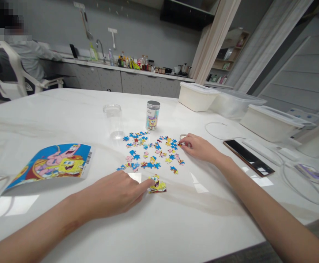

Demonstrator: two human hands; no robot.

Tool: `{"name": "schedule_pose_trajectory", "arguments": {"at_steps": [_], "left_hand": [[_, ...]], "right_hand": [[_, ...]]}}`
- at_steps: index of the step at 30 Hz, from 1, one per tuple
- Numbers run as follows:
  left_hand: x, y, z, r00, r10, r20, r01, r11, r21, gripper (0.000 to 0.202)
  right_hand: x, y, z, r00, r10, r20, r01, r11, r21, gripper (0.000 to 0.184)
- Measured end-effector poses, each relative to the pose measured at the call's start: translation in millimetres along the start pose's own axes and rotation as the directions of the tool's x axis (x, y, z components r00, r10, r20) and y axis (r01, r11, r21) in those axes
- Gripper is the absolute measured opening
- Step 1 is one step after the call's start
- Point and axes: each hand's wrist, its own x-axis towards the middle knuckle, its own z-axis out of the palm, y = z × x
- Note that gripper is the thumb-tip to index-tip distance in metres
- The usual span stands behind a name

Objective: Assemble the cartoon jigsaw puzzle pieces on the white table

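Observation:
My left hand (118,191) rests on the white table, its index finger stretched out and the fingertip touching a small block of joined puzzle pieces (158,185) with a yellow cartoon face. The other fingers are curled and partly hidden. At the right edge of the loose puzzle pieces (148,163), my right hand (198,147) pinches a puzzle piece (179,144) that looks partly red, mostly hidden by the fingertips. The loose pieces are blue, yellow and pink and lie spread between my hands. A curled picture sheet (63,162) with the cartoon figures lies left of my left hand.
Behind the pieces stand a picture-covered can (152,117) with a silver lid and a clear jar (113,124). To the right lie a dark phone (247,157) and white cables, with lidded bins (198,96) behind. A person (27,54) sits at the far left.

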Motion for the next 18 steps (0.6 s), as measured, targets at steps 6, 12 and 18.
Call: {"name": "schedule_pose_trajectory", "arguments": {"at_steps": [6,12,18], "left_hand": [[0,1,-0.2,1.000,0.015,0.008,-0.015,1.000,0.025,0.023],[1,0,-1.8,0.999,-0.004,0.044,0.001,0.999,0.049,0.024],[3,1,-4.4,1.000,-0.005,0.017,0.005,1.000,0.000,0.026]], "right_hand": [[0,-1,2,1.000,0.029,-0.002,-0.029,0.997,0.077,0.014],[-2,-3,-2,0.999,0.049,-0.001,-0.048,0.982,0.181,0.007],[-3,-29,-8,0.998,-0.007,0.056,-0.023,0.851,0.524,0.012]]}}
